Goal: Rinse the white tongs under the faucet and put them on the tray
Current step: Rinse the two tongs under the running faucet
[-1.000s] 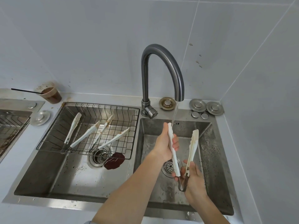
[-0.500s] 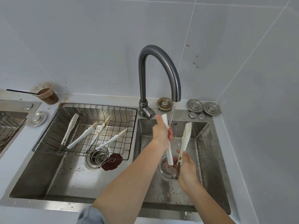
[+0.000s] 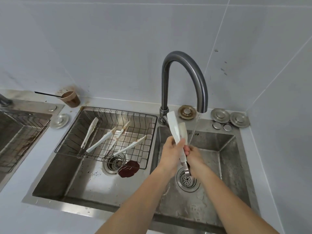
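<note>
I hold white tongs upright over the right sink basin, their two arms squeezed together, metal hinge end down. My left hand grips the arms from the left. My right hand holds them lower on the right side. The grey faucet runs a thin stream of water just right of the tongs' tips. The wire tray spans the left basin and holds several other white tongs.
A dark red stain patch lies by the left drain. A brown cup with a black stick stands at the back left. Metal drain plugs sit behind the right basin. Another sink is at far left.
The tongs' arms, spread apart before, are now pressed together and tilted left of the stream. My hands came closer together and rose slightly.
</note>
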A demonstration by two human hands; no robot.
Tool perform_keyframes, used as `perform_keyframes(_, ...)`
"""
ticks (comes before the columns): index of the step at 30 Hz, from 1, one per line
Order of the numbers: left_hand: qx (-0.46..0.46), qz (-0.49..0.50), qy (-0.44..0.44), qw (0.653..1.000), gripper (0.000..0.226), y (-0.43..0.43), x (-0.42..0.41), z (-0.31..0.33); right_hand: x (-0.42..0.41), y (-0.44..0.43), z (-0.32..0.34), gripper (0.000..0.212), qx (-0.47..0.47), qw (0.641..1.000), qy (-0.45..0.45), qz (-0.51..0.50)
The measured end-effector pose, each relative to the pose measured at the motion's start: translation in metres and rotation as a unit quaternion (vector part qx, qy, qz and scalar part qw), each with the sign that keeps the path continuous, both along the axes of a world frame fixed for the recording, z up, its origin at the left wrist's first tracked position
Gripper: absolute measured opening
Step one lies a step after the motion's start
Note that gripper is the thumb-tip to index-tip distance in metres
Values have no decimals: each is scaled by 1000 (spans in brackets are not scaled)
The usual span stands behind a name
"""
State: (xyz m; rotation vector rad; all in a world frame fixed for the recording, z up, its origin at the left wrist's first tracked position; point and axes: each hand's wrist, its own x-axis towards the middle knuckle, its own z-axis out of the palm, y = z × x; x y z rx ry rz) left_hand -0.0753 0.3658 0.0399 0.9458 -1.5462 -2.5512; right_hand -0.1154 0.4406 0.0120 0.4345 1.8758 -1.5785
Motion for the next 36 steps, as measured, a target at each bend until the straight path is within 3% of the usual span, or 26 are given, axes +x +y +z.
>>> perform_keyframes(4, 2, 36, -31, 999, 12, 1, 9, 0, -3, -1, 0, 27, -2, 998, -50, 23)
perform_keyframes(11, -92, -55, -44, 993, 11, -2, -1, 11, -12, -7, 2, 47, -5, 998, -54, -28)
perform_keyframes(20, -97, -65, -47, 992, 14, 18, 27, 1, -2, -2, -8, 23, 23, 994, -109, -10)
perform_keyframes(23, -38, -15, -64, 997, 16, 12, 29, 0, -4, -5, -10, 21, 48, 992, -113, 17)
perform_keyframes(29, 199, 87, -101, 971, 20, 5, 20, -5, -22, -7, 1, 23, 95, 982, -121, 111)
perform_keyframes(34, 234, 123, -125, 956, 20, 23, 21, -14, -33, -8, -2, 15, 200, 952, -103, 210)
perform_keyframes(36, 231, 125, -128, 956, 17, 31, 20, -14, -32, -7, -9, 23, 235, 945, -83, 214)
